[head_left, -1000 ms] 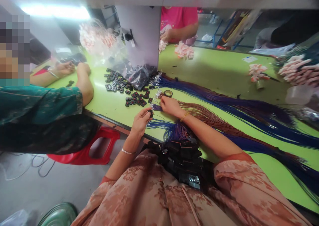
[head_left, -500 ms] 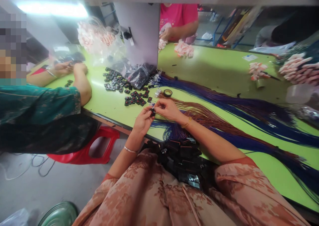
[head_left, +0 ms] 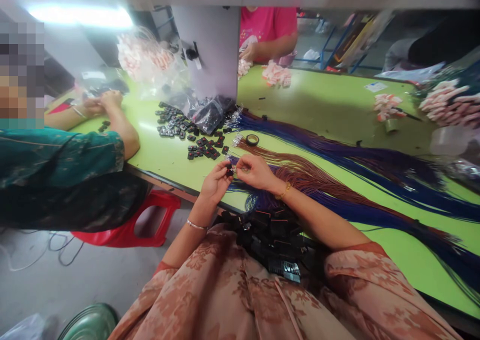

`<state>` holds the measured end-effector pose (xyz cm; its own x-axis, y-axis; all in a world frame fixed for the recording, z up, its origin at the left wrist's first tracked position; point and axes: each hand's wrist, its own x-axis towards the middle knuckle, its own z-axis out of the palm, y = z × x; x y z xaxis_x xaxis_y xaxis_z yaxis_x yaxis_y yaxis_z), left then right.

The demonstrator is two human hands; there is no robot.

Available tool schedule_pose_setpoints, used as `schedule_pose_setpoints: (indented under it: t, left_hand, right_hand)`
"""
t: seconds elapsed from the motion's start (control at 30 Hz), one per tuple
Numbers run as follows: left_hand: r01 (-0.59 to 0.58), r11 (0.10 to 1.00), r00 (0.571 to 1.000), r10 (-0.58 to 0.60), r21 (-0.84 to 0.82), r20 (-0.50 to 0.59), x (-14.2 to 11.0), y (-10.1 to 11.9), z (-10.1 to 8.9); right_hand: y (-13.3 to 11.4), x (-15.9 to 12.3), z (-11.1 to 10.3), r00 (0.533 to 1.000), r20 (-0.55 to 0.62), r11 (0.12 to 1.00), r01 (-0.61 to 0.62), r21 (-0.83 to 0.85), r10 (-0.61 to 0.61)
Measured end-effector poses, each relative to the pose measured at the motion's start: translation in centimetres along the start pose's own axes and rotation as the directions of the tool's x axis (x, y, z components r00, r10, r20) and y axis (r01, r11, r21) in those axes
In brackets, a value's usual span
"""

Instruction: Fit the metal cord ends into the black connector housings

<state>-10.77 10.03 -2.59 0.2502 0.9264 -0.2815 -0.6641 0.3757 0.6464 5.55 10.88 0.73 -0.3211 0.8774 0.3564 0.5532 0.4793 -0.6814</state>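
Between the fingertips of my left hand (head_left: 215, 184) is a small black connector housing (head_left: 229, 169). My right hand (head_left: 257, 174) is closed in a pinch right beside it, on a thin wire with a metal terminal end (head_left: 234, 170) that meets the housing. Whether the terminal sits inside the housing is too small to tell. Below and right of the hands lie blue and purple wires (head_left: 256, 197). A bundle of brown wires (head_left: 315, 172) runs under my right wrist across the green table (head_left: 168, 165).
Loose black housings (head_left: 204, 147) lie left of a roll of tape (head_left: 252, 140). Behind is a long bundle of blue wires (head_left: 300, 137). Black connectors (head_left: 270, 235) pile in my lap. A co-worker's arm (head_left: 125, 130) rests at left, above a red stool (head_left: 161, 220).
My right hand has come from the wire ends to the housing in my left hand, bringing a wire, then shifted slightly down and right. The left-side co-worker's hands moved together.
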Motion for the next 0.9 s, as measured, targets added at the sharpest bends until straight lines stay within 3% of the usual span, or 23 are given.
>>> schedule_pose_setpoints:
  t: [0.6,0.9]
  left_hand:
    - [-0.037,0.999,0.999,0.036,0.028,0.016,0.0,-0.4,-0.3]
    - [-0.121,0.983,0.987,0.134,0.136,-0.090,0.0,-1.3,-0.2]
  right_hand:
    - [0.2,-0.3,0.3,1.000,-0.010,0.998,-0.019,-0.053,0.019]
    - [0.8,-0.4,1.3,0.996,0.033,0.994,0.085,-0.075,-0.082]
